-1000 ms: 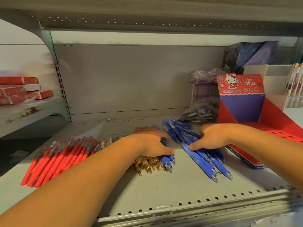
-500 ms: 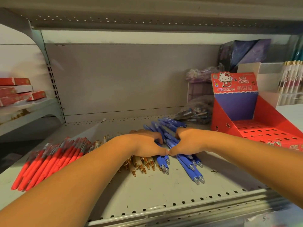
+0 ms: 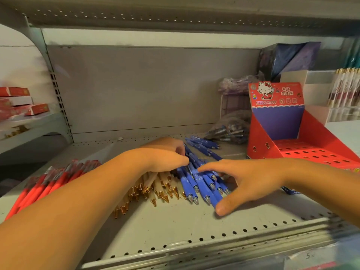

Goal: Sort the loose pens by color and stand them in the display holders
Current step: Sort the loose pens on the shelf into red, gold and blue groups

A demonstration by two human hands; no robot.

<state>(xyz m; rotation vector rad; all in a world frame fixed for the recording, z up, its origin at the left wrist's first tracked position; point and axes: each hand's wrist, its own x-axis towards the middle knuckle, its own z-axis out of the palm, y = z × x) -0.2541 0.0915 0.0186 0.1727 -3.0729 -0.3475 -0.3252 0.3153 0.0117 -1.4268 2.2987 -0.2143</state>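
On the grey metal shelf (image 3: 175,228), both hands, left (image 3: 165,155) and right (image 3: 247,182), spread open, rake blue plastic pens (image 3: 200,182); align tips before lifting toward the red cardboard holder (image 3: 303,151).

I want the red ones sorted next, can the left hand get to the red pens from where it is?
Probably yes. The left hand rests on the blue pens; the red pens lie uncovered further left, nothing between.
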